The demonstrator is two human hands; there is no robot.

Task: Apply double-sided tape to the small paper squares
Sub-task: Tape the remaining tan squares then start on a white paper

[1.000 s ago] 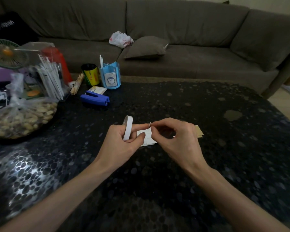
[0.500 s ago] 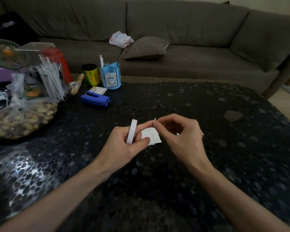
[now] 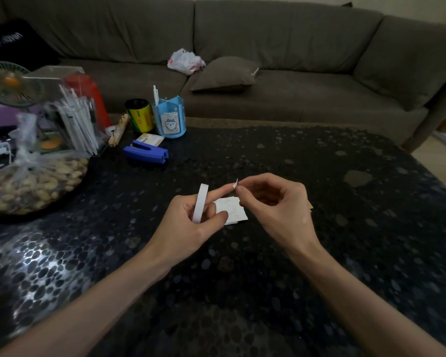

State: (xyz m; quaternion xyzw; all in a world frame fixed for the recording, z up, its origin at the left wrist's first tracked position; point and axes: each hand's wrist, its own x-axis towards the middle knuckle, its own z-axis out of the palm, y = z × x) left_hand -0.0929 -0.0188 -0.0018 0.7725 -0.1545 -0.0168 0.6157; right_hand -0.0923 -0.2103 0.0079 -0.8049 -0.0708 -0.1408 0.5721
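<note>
My left hand holds a white roll of double-sided tape upright, and its thumb and fingers also hold a small white paper square by its left edge, just above the dark table. My right hand pinches a tiny white piece of tape between thumb and forefinger, right at the tip of my left forefinger and above the square. More paper lies under the square, mostly hidden. A tan paper corner shows behind my right hand.
A blue stapler, a blue pen holder, a yellow can, a clear box of white sticks and a bag of nuts crowd the table's left side. A brown sofa stands behind the table.
Both hands have lifted slightly and shifted right with the roll and square. My right hand now pinches a small tape piece raised above the square at my left fingertip.
</note>
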